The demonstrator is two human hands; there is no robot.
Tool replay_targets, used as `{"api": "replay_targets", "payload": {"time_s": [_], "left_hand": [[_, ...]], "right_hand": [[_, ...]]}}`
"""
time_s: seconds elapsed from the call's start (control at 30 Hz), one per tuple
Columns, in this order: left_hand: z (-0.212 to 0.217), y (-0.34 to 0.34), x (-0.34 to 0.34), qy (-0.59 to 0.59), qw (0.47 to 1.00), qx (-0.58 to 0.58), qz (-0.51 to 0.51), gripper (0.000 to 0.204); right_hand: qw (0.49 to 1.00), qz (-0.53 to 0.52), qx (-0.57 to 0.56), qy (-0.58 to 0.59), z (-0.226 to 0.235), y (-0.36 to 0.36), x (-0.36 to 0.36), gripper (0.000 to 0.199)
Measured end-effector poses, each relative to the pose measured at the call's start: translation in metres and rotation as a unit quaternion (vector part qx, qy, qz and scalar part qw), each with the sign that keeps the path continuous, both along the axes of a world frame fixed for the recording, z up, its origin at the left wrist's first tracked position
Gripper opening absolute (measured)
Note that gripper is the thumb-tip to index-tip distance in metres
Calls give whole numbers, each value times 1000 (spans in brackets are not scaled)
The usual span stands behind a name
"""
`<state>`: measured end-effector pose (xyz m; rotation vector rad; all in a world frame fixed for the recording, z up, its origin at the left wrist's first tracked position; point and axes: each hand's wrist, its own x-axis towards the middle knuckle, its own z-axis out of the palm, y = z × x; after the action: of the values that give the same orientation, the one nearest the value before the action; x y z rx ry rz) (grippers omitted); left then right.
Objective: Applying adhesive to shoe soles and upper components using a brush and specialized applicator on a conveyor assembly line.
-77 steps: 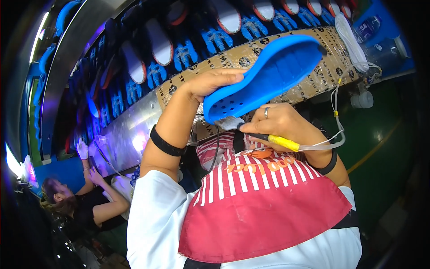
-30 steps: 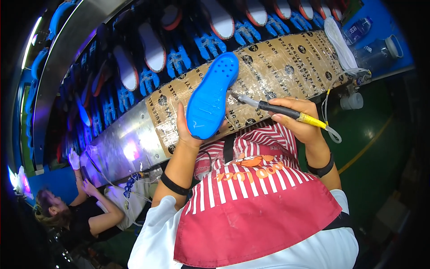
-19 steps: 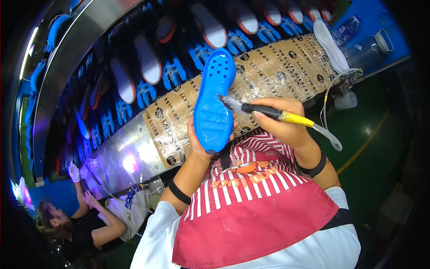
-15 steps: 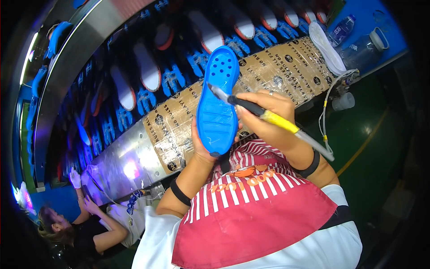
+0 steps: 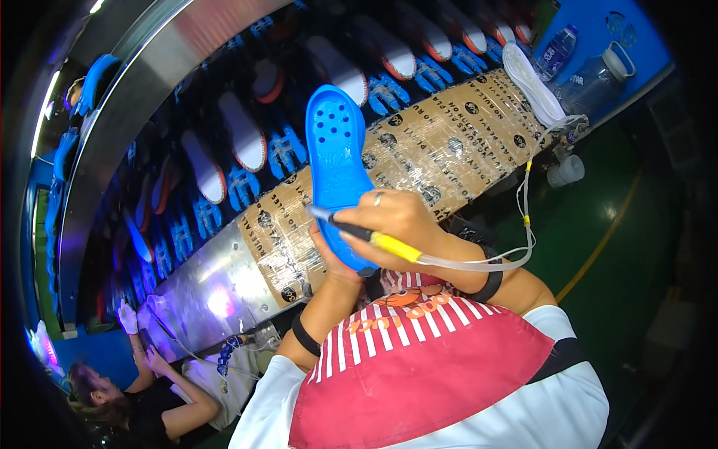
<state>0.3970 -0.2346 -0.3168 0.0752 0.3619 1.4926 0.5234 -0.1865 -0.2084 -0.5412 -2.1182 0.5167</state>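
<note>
Brush (image 5: 351, 227) has moved to the blue sole (image 5: 336, 166)'s left edge.

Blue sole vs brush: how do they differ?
Hold: the blue sole is in the left hand; the brush is in the right hand.
Colour: the sole is mainly blue; the brush handle is black and yellow.
Shape: the sole is broad, with holes at its far end; the brush is slim, trailing a pale tube.
Shared: both are hand-held.
</note>
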Motion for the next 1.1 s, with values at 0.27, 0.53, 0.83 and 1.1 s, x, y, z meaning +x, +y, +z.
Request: {"api": "replay_targets", "payload": {"time_s": [0.27,0.53,0.83,1.1], "left_hand": [[11,8,4,44,998,41,13,82],[27,16,-9,83,994,76,-4,94],[34,30,-29,72,988,137,8,93],[32,40,-47,45,981,186,-13,96]], "right_hand": [[999,-7,23,-30,-12,-7,-3,31],[996,-2,-55,70,-22,-14,-6,26],[966,106,-213,105,-15,-20,7,26],[960,164,-221,40,-23,-19,15,27]]}}
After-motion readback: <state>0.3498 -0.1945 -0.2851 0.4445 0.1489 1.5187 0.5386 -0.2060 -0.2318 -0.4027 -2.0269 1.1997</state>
